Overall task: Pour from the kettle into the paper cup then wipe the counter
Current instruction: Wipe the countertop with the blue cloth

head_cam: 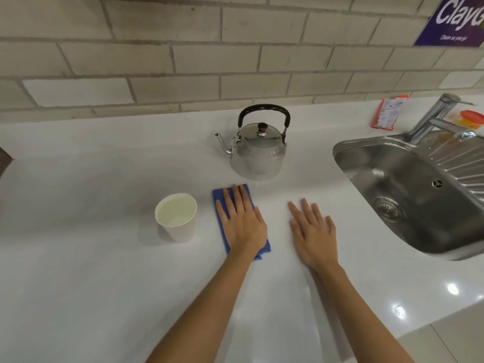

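A steel kettle (258,150) with a black handle stands upright on the white counter (91,271), its spout pointing left. A white paper cup (176,217) stands left of centre with liquid in it. A blue cloth (219,197) lies flat between cup and kettle. My left hand (242,221) presses flat on the cloth with fingers spread, covering most of it. My right hand (313,231) rests flat on the bare counter to the right, fingers apart, holding nothing.
A steel sink (408,195) with a tap (440,116) is set into the counter at the right. An orange packet (387,112) and an orange-lidded container (470,119) sit behind it. A tiled wall runs along the back.
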Demonstrator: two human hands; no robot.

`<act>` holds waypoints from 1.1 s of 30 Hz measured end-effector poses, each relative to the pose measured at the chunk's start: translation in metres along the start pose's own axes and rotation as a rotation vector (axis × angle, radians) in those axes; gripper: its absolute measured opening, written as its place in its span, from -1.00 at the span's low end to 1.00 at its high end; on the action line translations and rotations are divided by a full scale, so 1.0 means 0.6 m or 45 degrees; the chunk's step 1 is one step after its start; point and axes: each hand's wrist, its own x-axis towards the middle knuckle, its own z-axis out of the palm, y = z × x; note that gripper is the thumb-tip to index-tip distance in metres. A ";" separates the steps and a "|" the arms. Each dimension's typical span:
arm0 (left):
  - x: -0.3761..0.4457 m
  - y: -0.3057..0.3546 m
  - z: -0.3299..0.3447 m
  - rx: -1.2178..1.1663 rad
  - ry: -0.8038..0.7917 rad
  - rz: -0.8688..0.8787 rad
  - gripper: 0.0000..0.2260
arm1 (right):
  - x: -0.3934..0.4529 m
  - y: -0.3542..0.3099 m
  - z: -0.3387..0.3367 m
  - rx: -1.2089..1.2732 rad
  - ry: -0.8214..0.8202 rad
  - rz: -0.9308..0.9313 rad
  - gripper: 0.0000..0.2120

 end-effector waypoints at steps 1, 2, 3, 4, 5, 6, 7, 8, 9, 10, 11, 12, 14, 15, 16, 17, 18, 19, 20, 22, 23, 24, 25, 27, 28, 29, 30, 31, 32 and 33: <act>-0.024 0.014 0.006 -0.025 -0.010 0.060 -0.43 | 0.001 0.001 0.001 -0.005 -0.004 -0.003 -0.52; -0.053 0.023 0.013 -0.038 -0.028 0.143 -0.43 | 0.002 0.001 0.001 -0.008 -0.006 -0.004 -0.52; -0.080 0.024 0.018 -0.039 -0.051 0.234 -0.44 | 0.003 0.002 0.001 -0.009 -0.008 -0.008 -0.52; -0.104 0.017 0.019 -0.029 -0.066 0.326 -0.45 | 0.003 0.002 0.000 -0.006 -0.009 -0.015 -0.52; -0.124 0.004 0.016 -0.013 -0.075 0.413 -0.45 | 0.002 0.002 0.000 0.000 -0.010 -0.020 -0.51; -0.138 -0.013 0.011 0.007 -0.086 0.474 -0.45 | 0.001 0.002 0.000 0.003 -0.009 -0.025 -0.51; -0.140 -0.029 0.002 0.016 -0.102 0.504 -0.45 | 0.000 0.002 -0.001 0.003 -0.009 -0.026 -0.51; -0.129 -0.043 -0.004 0.024 -0.109 0.514 -0.45 | -0.001 0.001 -0.002 0.002 -0.014 -0.022 -0.51; -0.108 -0.052 -0.008 0.025 -0.114 0.499 -0.45 | -0.001 0.000 -0.004 0.000 -0.019 -0.017 -0.51; -0.080 -0.055 -0.013 0.037 -0.127 0.456 -0.46 | -0.002 -0.002 -0.004 -0.005 -0.019 -0.013 -0.51; -0.052 -0.053 -0.019 0.058 -0.133 0.398 -0.47 | -0.003 -0.005 -0.005 -0.010 -0.006 -0.013 -0.52; -0.031 -0.046 -0.024 0.080 -0.133 0.335 -0.47 | -0.006 -0.011 -0.006 -0.008 0.017 -0.024 -0.52; -0.028 -0.030 -0.024 0.070 -0.131 0.242 -0.46 | -0.017 -0.029 -0.002 0.040 0.044 -0.096 -0.50; -0.048 -0.023 -0.019 0.039 -0.127 0.229 -0.46 | -0.024 -0.039 0.001 0.070 0.033 -0.142 -0.49; -0.082 -0.018 -0.015 0.022 -0.129 0.249 -0.46 | -0.032 -0.047 0.005 0.090 0.012 -0.171 -0.49; -0.126 -0.019 -0.012 0.024 -0.135 0.294 -0.46 | -0.038 -0.052 0.008 0.107 -0.004 -0.180 -0.51; -0.171 -0.027 -0.012 0.032 -0.139 0.354 -0.46 | -0.043 -0.054 0.010 0.127 0.004 -0.175 -0.53; -0.208 -0.042 -0.016 0.032 -0.148 0.413 -0.45 | -0.048 -0.056 0.010 0.147 0.032 -0.161 -0.55; -0.230 -0.061 -0.021 0.029 -0.168 0.457 -0.46 | -0.054 -0.059 0.010 0.158 0.060 -0.151 -0.56; -0.230 -0.098 -0.040 0.060 -0.215 0.472 -0.47 | -0.069 -0.076 0.016 0.177 0.083 -0.178 -0.59; -0.220 -0.112 -0.049 0.076 -0.200 0.439 -0.47 | -0.079 -0.087 0.021 0.189 0.082 -0.209 -0.60; -0.209 -0.120 -0.057 0.088 -0.191 0.389 -0.48 | -0.088 -0.099 0.027 0.195 0.074 -0.235 -0.61; -0.202 -0.121 -0.062 0.098 -0.191 0.336 -0.48 | -0.093 -0.107 0.032 0.194 0.067 -0.243 -0.61; -0.221 -0.119 -0.066 0.080 -0.178 0.255 -0.47 | -0.099 -0.117 0.036 0.182 0.051 -0.231 -0.59; -0.243 -0.119 -0.065 0.081 -0.168 0.256 -0.47 | -0.098 -0.116 0.034 0.178 0.044 -0.223 -0.59; -0.272 -0.124 -0.068 0.074 -0.189 0.285 -0.47 | -0.099 -0.115 0.032 0.181 0.037 -0.218 -0.58; -0.301 -0.138 -0.074 0.057 -0.204 0.318 -0.47 | -0.100 -0.115 0.029 0.187 0.037 -0.217 -0.58; -0.323 -0.159 -0.081 0.041 -0.201 0.343 -0.47 | -0.103 -0.116 0.025 0.199 0.038 -0.225 -0.58; -0.336 -0.187 -0.089 0.040 -0.216 0.336 -0.47 | -0.109 -0.121 0.023 0.217 0.036 -0.245 -0.59; -0.340 -0.219 -0.097 0.034 -0.224 0.289 -0.47 | -0.118 -0.130 0.023 0.238 0.032 -0.280 -0.59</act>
